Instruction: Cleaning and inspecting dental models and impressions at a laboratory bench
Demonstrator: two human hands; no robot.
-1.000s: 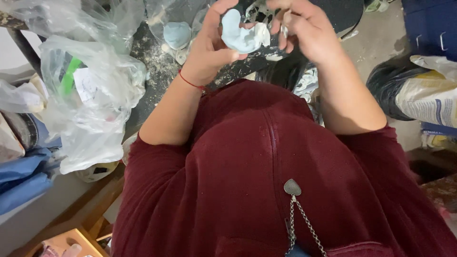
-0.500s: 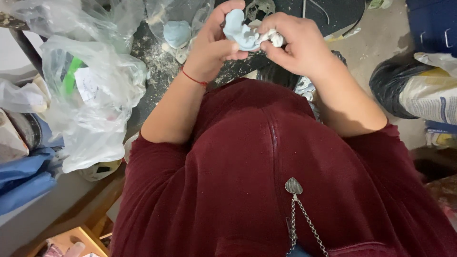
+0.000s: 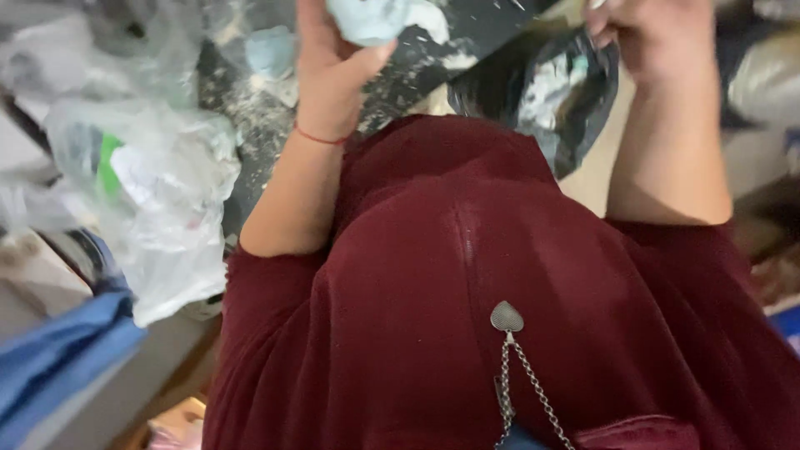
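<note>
Wearing a dark red top [image 3: 467,275], the person filled most of the view, and a heart pendant on a chain [image 3: 507,317] hung down the front. Beyond it a dark, dust-speckled worktop [image 3: 467,33] ran across the top, with clear plastic bags [image 3: 158,183] heaped on the left and a black bag [image 3: 550,92] just under its edge. Blue cloth [image 3: 58,350] lay lower left. Raised close to the chest, the left hand [image 3: 329,75] curled around a pale blue lump [image 3: 367,17], probably for a near look. Off to the right, above the black bag, the right hand [image 3: 650,37] was closed loosely; whether it held anything could not be told.
</note>
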